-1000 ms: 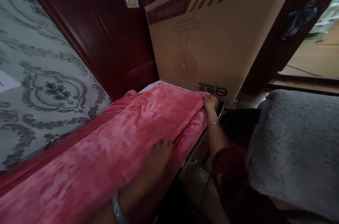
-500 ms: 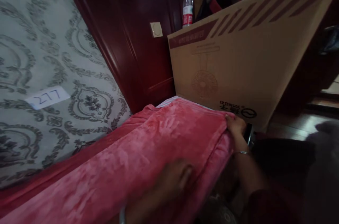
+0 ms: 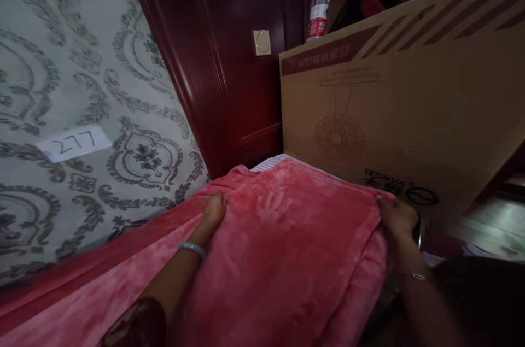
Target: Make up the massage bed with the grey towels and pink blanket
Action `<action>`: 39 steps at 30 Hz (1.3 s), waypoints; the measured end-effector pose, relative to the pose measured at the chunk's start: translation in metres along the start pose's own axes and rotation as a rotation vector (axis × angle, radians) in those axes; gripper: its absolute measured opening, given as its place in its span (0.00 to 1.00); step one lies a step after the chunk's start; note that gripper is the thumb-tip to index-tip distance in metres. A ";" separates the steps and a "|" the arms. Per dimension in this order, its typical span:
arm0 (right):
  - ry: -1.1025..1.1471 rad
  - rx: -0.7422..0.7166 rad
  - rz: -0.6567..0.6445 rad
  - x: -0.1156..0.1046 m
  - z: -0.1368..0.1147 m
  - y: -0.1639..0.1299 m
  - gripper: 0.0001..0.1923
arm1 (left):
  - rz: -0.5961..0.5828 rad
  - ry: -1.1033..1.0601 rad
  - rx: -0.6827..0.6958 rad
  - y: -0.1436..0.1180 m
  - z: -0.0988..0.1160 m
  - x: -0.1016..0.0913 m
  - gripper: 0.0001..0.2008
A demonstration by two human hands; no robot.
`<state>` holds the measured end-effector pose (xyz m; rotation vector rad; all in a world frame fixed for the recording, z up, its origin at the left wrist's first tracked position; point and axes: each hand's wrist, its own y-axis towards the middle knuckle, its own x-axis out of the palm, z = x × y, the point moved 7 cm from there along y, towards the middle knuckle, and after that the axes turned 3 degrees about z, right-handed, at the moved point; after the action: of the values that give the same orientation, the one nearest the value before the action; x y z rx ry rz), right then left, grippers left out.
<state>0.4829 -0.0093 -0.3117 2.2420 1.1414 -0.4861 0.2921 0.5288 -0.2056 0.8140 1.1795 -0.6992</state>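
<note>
A pink-red plush blanket point(image 3: 279, 248) lies folded in layers over the bed in front of me. My right hand point(image 3: 398, 220) grips its far right corner, fingers closed over the edge. At the blanket's far left edge, my left hand point(image 3: 214, 210) is closed on the fabric, its fingertips partly hidden. A bracelet shows on each wrist. Beyond the blanket's far edge, a strip of striped cloth point(image 3: 268, 163) peeks out.
Behind the blanket stands a large cardboard box point(image 3: 394, 106) with a fan drawing. A red-capped bottle point(image 3: 319, 5) is near its top edge. Patterned wallpaper point(image 3: 90, 79) with a paper label point(image 3: 74, 143) is on the left, beside a dark red wood panel point(image 3: 229, 52) with a switch point(image 3: 262, 42).
My left hand has moved from above the near middle of the blanket to its far left edge and closed there. The right hand keeps its corner. The view has shifted slightly.
</note>
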 end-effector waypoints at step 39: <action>0.317 0.104 0.044 -0.022 -0.025 -0.024 0.28 | -0.035 -0.254 0.117 0.152 0.207 0.064 0.13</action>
<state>0.4522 0.0039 -0.2883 2.4927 1.2420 -0.1781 0.5390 0.4323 -0.2045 0.7779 0.9320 -0.8796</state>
